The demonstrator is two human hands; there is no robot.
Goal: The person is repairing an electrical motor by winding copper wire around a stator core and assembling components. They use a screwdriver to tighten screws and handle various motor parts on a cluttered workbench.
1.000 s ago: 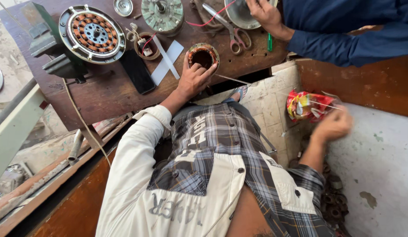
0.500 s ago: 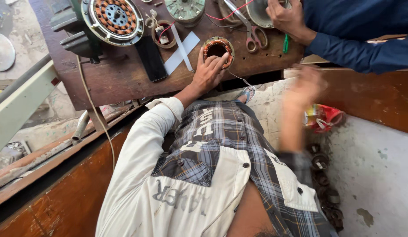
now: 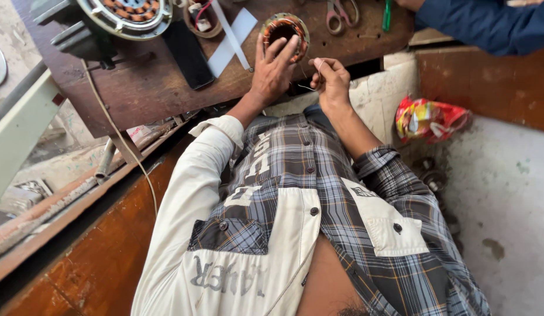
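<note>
Right hand (image 3: 332, 79): closed, fingers pinched on a thin wire (image 3: 310, 75) that loops pale from the fingertips toward the coil; the hand hangs just off the near edge of the bench.
Left hand (image 3: 274, 67): open, fingers spread and laid over the near rim of the small stator (image 3: 285, 30), steadying it against the wood rather than clasping it.
Small stator: a round metal ring with copper-red winding packed around a dark centre hole; it sits on the wooden bench (image 3: 167, 88) near its front edge, partly covered by the left fingers.
Risk, wire: it looks very fine, so a sharp pull by the pinching hand could probably snap or kink it, or scrape its coating on the ring's metal edge.
Risk, stator: held only by flat finger pressure, it may slide or tip toward the bench edge if the pull comes sideways.
Risk, clutter: a black slab (image 3: 187, 45) and white strips (image 3: 234, 29) lie just left of the stator, and loose wire might snag on them.
Farther back: a large stator (image 3: 127, 13) with copper coils at the bench's far left; scissors (image 3: 340, 11) near the far edge.
Another person: a blue sleeve (image 3: 488, 26) reaches in at far right, well apart from the two hands.
Off the bench: a crumpled red and yellow bag (image 3: 427, 120) lies to the right.
</note>
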